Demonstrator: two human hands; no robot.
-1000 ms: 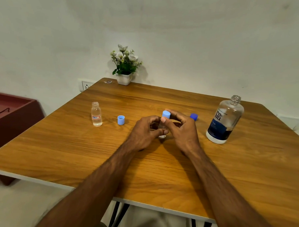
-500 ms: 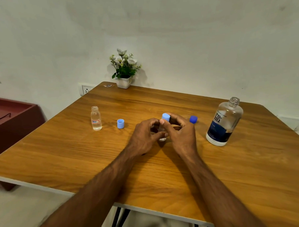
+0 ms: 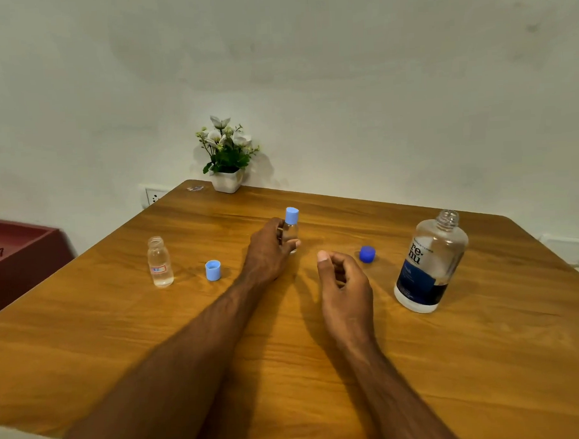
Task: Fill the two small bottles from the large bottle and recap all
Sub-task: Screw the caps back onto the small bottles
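My left hand (image 3: 269,250) grips a small clear bottle (image 3: 290,231) with a light blue cap on it, upright near the middle of the wooden table (image 3: 321,367). My right hand (image 3: 345,285) hovers just to its right, fingers loosely curled, holding nothing. A second small bottle (image 3: 159,262), uncapped and holding clear liquid, stands at the left. Its light blue cap (image 3: 213,270) lies beside it. The large clear bottle (image 3: 429,263) with a dark blue label stands uncapped at the right. A dark blue cap (image 3: 367,254) lies between it and my right hand.
A small white pot of flowers (image 3: 226,155) stands at the table's far edge by the wall. A dark red cabinet (image 3: 14,251) is off to the left. A wall socket (image 3: 152,195) sits behind the table corner.
My right hand has let go of the light blue cap and drawn back to the right. My left hand has carried the capped small bottle away from me.
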